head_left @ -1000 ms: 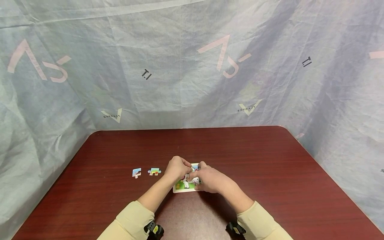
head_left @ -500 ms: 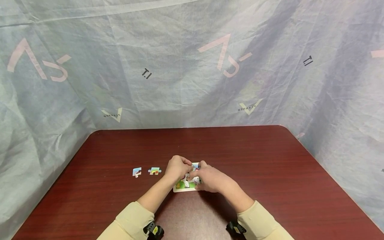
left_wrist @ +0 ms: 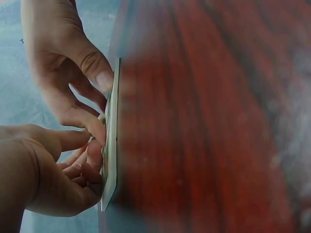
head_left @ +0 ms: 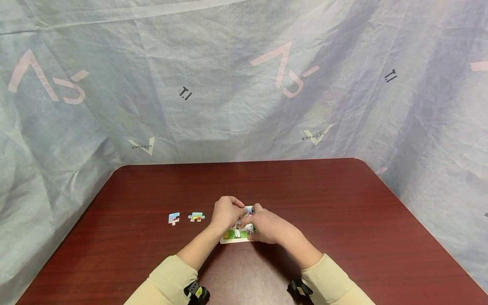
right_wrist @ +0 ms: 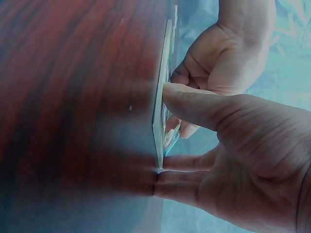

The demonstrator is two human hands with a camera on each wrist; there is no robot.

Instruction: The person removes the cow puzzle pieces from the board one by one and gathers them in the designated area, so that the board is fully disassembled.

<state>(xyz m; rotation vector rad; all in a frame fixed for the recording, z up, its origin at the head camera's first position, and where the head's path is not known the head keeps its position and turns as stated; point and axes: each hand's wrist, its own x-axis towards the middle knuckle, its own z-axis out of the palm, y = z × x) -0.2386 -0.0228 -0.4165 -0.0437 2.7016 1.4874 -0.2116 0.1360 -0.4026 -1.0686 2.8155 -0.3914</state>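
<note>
A small jigsaw puzzle board (head_left: 237, 234) with a pale rim and a picture of a white animal on green grass lies on the table. My left hand (head_left: 225, 212) reaches over its far left part; the fingertips pinch a puzzle piece (right_wrist: 171, 138), which stands tilted on the board in the right wrist view. My right hand (head_left: 270, 226) grips the board from the right, thumb (right_wrist: 182, 99) on the near rim and other fingers by the far side. Both hands cover much of the picture. Two loose puzzle pieces, one blue (head_left: 173, 218) and one green-yellow (head_left: 196, 217), lie left of the board.
The dark red wooden table (head_left: 312, 186) reaches back to a grey cloth curtain (head_left: 228, 84) with printed marks. Beige sleeves (head_left: 173, 277) and black wrist straps (head_left: 196, 292) are at the near edge.
My left hand has edged slightly to the right over the board, its fingers still together. The right hand, the board and the two loose pieces stay in place.
</note>
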